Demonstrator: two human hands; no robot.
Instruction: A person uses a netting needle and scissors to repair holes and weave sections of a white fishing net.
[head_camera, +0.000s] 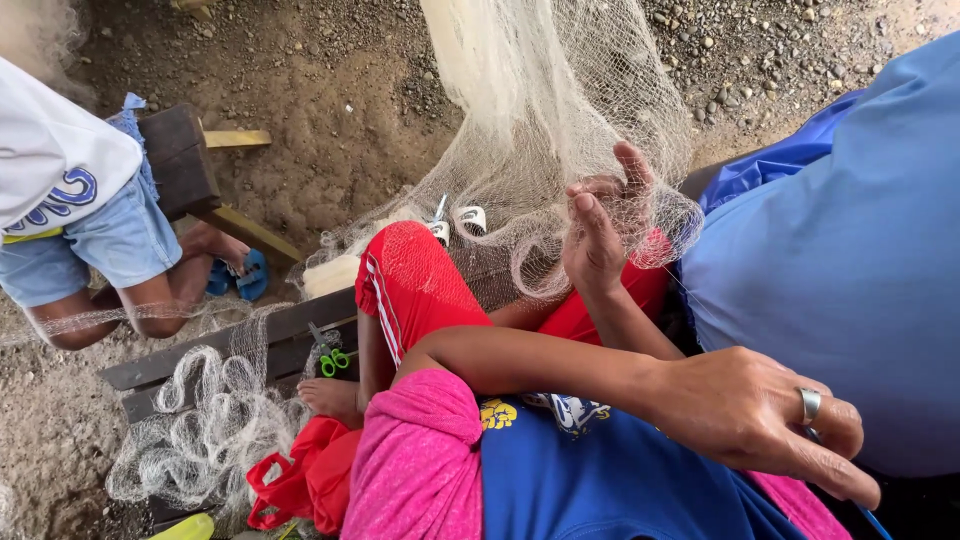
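The thin white fishing net (545, 120) hangs down over the knees in red shorts (420, 285). The right hand (600, 225) is up in the net, fingers open and poking through the mesh. The left hand (760, 410), with a silver ring (810, 403), rests flat and open beside the net, holding nothing. Green-handled scissors (332, 358) lie on the dark wooden bench (250, 335) below the net.

We see a dark plank worktop (300, 325) w/ green-handled scissors (332, 358) on it, loose white net (215, 415) heaped at its left end; gravelly dirt ground (330, 110) underneath, blue sandals (240, 277) on that.
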